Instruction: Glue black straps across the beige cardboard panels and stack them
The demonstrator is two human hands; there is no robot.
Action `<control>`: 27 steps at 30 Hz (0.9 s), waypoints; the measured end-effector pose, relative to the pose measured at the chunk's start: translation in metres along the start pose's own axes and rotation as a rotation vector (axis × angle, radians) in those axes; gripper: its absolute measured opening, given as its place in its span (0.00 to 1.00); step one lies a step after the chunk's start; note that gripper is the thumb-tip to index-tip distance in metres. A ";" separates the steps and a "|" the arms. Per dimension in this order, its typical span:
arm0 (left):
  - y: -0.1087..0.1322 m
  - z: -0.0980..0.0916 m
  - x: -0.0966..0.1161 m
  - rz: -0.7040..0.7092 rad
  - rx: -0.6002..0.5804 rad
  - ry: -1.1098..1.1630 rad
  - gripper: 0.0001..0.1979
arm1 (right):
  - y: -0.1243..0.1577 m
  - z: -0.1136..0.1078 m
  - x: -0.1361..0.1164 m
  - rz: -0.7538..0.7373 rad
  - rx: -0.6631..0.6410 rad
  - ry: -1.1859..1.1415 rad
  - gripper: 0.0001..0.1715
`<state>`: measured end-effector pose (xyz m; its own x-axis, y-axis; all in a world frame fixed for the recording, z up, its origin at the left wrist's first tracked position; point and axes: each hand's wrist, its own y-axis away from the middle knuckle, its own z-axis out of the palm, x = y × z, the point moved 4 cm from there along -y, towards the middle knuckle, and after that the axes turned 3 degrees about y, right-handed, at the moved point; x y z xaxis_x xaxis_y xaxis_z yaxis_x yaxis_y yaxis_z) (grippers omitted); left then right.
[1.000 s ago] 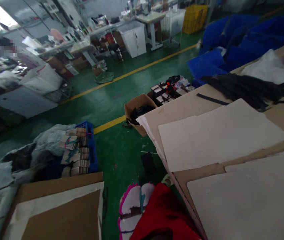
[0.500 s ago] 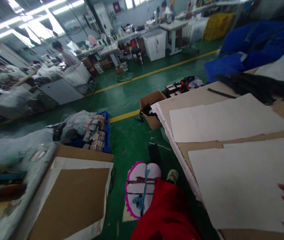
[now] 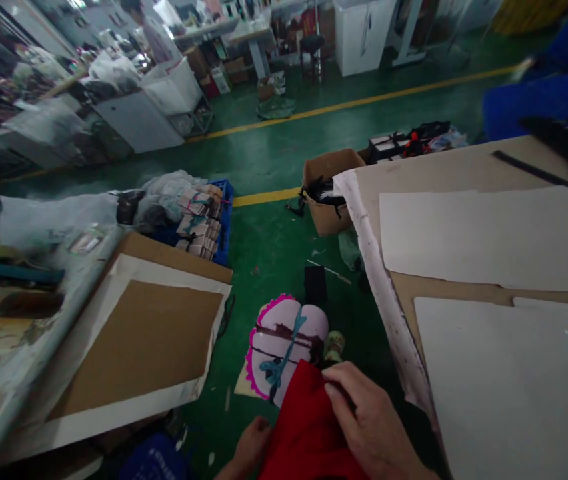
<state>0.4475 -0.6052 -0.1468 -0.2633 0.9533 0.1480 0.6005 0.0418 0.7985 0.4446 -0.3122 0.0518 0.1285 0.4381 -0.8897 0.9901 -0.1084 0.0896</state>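
My right hand lies on a red cloth at the bottom of the view, its bent fingers pinching the cloth's upper edge. My left hand grips the cloth's left edge, its fingertips partly hidden by the fabric. Just beyond the cloth, a white cushion with a pink rim and a teal ribbon lies on the green floor.
A brown table with large white sheets fills the right side. At left lies a cardboard board on a white sheet. Beyond are a blue crate of packets and an open carton. A person stands at benches at the far back.
The view has tilted down and left. My right hand left the white sheet on the table and now rests on the red cloth. My left hand has come into view at the cloth's edge.
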 end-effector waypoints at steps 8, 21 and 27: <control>-0.112 -0.043 0.052 0.258 0.286 -0.039 0.33 | -0.053 0.050 0.027 0.142 -0.311 0.006 0.13; -0.291 -0.073 0.146 0.529 0.491 -0.245 0.32 | -0.271 0.163 0.319 0.684 0.062 -0.001 0.18; -0.293 -0.065 0.134 0.692 0.651 -0.294 0.26 | -0.312 0.223 0.499 0.870 -0.058 0.193 0.16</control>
<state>0.1873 -0.5088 -0.3231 0.4464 0.8622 0.2395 0.8717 -0.4795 0.1014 0.1871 -0.2591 -0.5202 0.8380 0.3652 -0.4056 0.5382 -0.4296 0.7251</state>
